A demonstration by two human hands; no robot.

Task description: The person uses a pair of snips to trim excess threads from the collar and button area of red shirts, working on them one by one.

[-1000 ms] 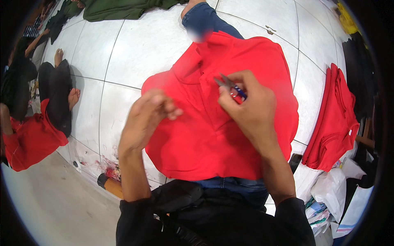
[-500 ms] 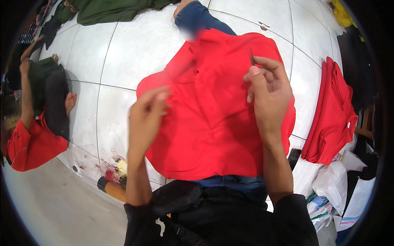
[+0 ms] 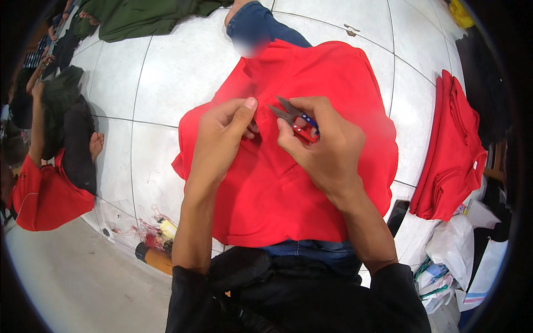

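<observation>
A red garment (image 3: 283, 211) with a collar and a front opening lies spread over my lap. My left hand (image 3: 219, 130) is closed, thumb against fingers, pinching the cloth beside the front opening; the curled fingers are partly hidden. My right hand (image 3: 330, 147) grips thread snips (image 3: 298, 123) with one red and one blue handle. Their two grey blades stand apart and point left, just short of my left thumb, over the garment. Whether a thread lies between the blades is too small to tell.
Folded red garments (image 3: 452, 150) are stacked at the right, near a black phone (image 3: 398, 216) and white plastic bags (image 3: 452, 244). Thread scraps (image 3: 155, 227) and a brown cylinder (image 3: 158, 260) lie at lower left. Another person (image 3: 53, 191) sits at the left; dark green cloth (image 3: 147, 19) lies far off.
Both hands have come together at the garment's front opening. The left, blurred before, now pinches the cloth. My right hand has moved left and down, and its snips have turned to point left.
</observation>
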